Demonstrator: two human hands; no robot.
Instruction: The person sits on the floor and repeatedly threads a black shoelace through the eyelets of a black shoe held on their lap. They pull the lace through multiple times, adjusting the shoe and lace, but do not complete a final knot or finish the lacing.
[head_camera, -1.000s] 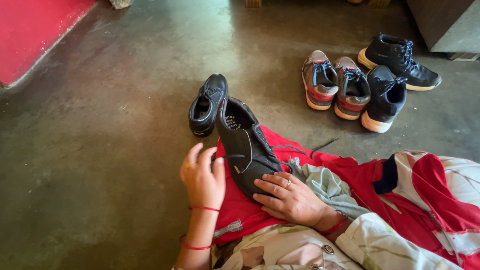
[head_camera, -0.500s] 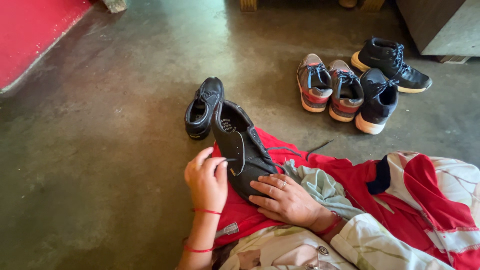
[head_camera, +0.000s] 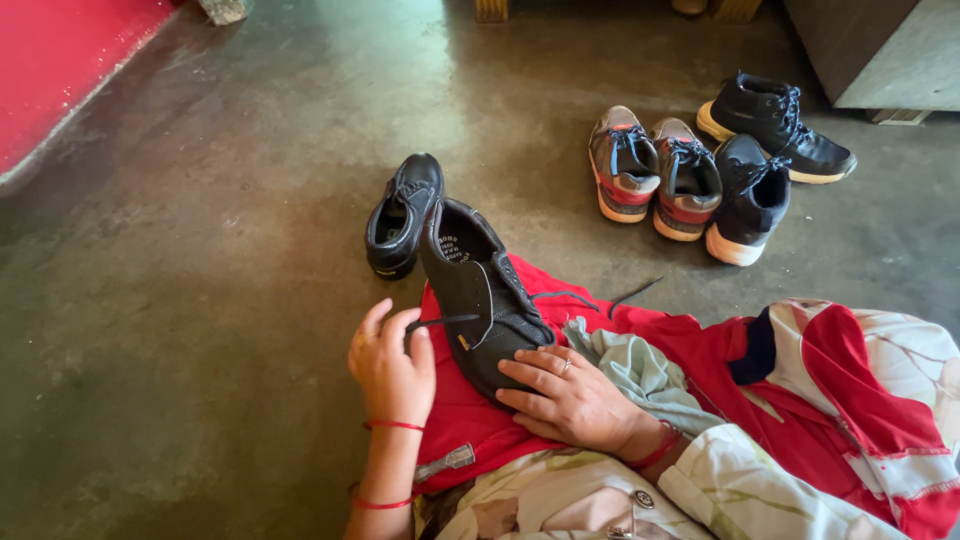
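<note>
A black leather shoe (head_camera: 478, 290) rests on my red-clad leg, heel end away from me. My left hand (head_camera: 390, 365) pinches one end of its dark lace (head_camera: 443, 321) and holds it out taut to the left of the shoe. My right hand (head_camera: 565, 395) lies flat on the shoe's toe and presses it down. The lace's other end (head_camera: 600, 298) trails to the right over the red cloth. A pale grey-green rag (head_camera: 640, 365) lies on my lap beside my right hand.
The matching black shoe (head_camera: 400, 215) stands on the concrete floor just beyond. Further right are a grey-and-red pair of sneakers (head_camera: 655, 175) and a black pair with pale soles (head_camera: 765, 160). A red mat (head_camera: 60, 60) is at top left, a grey block (head_camera: 885, 50) at top right.
My left hand has drawn the lace end further out to the left, so the lace is now taut. My right hand has stayed on the toe.
</note>
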